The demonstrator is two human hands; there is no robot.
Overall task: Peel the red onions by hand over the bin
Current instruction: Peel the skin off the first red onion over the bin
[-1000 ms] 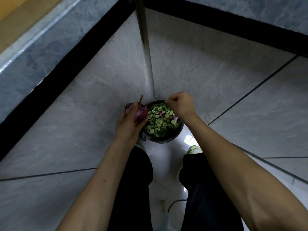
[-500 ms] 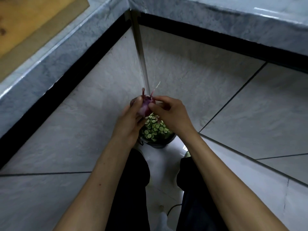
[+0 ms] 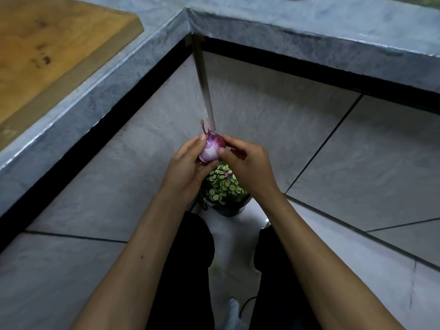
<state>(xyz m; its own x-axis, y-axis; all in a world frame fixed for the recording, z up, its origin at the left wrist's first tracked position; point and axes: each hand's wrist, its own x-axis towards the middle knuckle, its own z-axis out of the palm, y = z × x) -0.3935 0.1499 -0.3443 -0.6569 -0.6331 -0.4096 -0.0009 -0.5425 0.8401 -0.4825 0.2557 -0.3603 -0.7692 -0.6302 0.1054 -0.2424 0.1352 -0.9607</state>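
A red onion [image 3: 212, 147] with a dry stem and a pale, partly peeled side is held above the bin [image 3: 229, 207]. My left hand [image 3: 188, 167] grips it from the left and below, fingers curled around it. My right hand [image 3: 245, 166] pinches the onion's right side with thumb and fingertips. The dark round bin stands on the floor under my hands, filled with green cucumber slices and a few purple onion skins [image 3: 229, 173].
A grey stone counter [image 3: 102, 75] forms an L around the corner, with a wooden cutting board [image 3: 47, 46] on its left part. A metal strip [image 3: 204, 86] runs down the tiled corner. My dark-trousered legs [image 3: 185, 270] stand on both sides of the bin.
My right hand left the bin and came up to the onion. Both hands rose with the onion, and the view tilted up to show the counter and board.
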